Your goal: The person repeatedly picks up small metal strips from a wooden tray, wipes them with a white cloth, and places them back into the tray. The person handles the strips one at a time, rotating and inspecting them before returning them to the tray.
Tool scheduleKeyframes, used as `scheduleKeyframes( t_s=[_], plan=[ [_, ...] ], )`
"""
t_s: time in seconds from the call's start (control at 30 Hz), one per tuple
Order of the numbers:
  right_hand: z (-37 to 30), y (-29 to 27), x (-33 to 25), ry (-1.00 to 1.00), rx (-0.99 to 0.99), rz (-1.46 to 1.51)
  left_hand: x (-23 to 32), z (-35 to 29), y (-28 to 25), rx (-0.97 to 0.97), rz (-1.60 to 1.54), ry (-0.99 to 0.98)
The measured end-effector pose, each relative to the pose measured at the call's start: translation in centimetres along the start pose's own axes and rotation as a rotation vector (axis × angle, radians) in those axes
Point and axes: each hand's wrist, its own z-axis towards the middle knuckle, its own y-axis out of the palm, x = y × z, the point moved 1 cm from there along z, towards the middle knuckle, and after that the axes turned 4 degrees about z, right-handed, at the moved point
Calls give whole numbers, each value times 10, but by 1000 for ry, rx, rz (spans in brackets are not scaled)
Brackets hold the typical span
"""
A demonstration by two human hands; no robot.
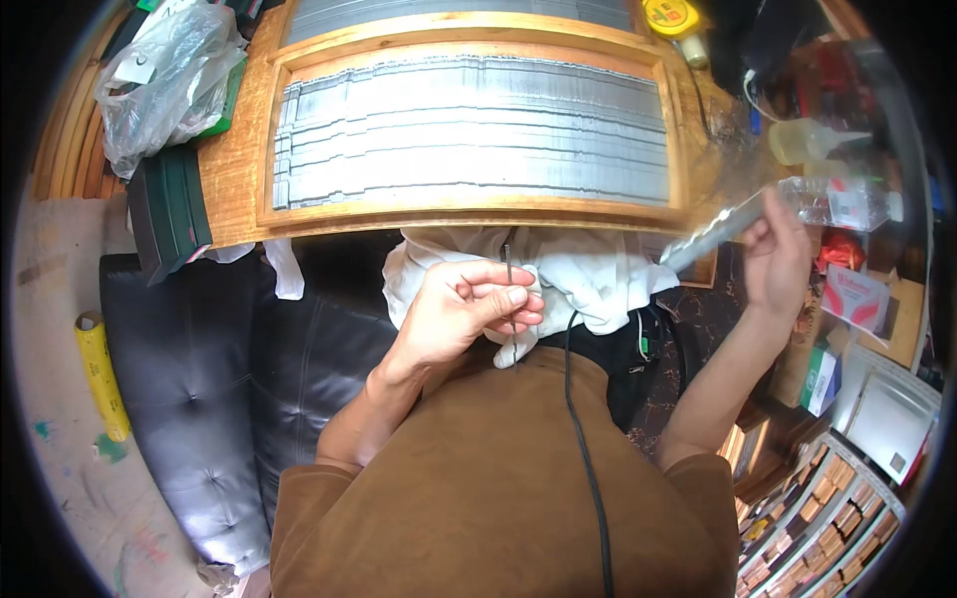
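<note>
My left hand (461, 314) is closed on a thin dark needle-like tool (509, 284) that stands upright in front of my chest, over a white cloth (583, 274) on my lap. Raised at the right, my right hand (778, 249) grips a long flat silvery metal strip (710, 234) that slants down to the left. Just beyond both hands lies a wooden frame (469, 211) filled with rows of grey silvery strips (469, 135).
A crumpled clear plastic bag (164, 80) and dark green boxes (169, 209) sit at the left. A clear plastic bottle (837, 199), a squeeze bottle (812, 140) and small cartons crowd the right. A yellow tape measure (670, 15) lies at the back. A yellow roll (100, 374) lies on the floor beside a black padded seat (189, 379).
</note>
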Motion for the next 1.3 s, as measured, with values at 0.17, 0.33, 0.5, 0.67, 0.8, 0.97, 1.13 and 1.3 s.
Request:
scheduleKeyframes(
  t_s=[0.17,0.33,0.5,0.67,0.8,0.97,1.13,1.3],
  plan=[
    [-16,-14,8,70,-143,-162,-5,3,-5,-25,-33,6],
    [-80,92,79,410,-686,-314,-7,3,0,-53,36,-50],
    [-92,112,106,510,-656,-170,-7,2,-4,-53,138,-28],
    [-95,114,111,547,-658,-143,-17,5,-5,-43,233,-8],
    [-95,112,116,522,-614,-94,-16,9,-4,-69,247,7],
    [-96,116,133,418,-497,-43,-1,17,-5,-49,223,-66],
    [-92,122,135,575,-519,65,4,33,-15,-60,124,-1],
    [-87,122,136,589,-500,54,8,32,-10,-26,143,-14]
  ],
)
